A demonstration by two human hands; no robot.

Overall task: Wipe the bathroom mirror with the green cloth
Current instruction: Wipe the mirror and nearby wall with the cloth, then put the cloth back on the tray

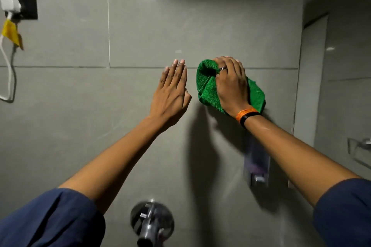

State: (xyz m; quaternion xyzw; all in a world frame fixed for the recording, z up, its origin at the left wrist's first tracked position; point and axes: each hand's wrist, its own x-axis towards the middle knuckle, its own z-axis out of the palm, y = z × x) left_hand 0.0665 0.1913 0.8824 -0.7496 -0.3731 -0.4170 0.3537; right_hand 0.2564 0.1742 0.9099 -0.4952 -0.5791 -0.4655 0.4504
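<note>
My right hand [230, 84] presses a bunched green cloth [206, 86] flat against the grey tiled wall [140, 36], just below a horizontal grout line. The cloth shows on both sides of the hand, which wears a ring and an orange and black wristband. Just to the left of the cloth, my left hand [172, 94] lies flat on the wall, fingers straight and together, holding nothing. No mirror is in view.
A chrome tap [151, 222] sticks out of the wall low in the middle. A blurred wall-mounted dispenser [258, 164] hangs under my right forearm. A black socket with a white plug and cable [12, 6] is at upper left. A metal rack [359, 148] is at right.
</note>
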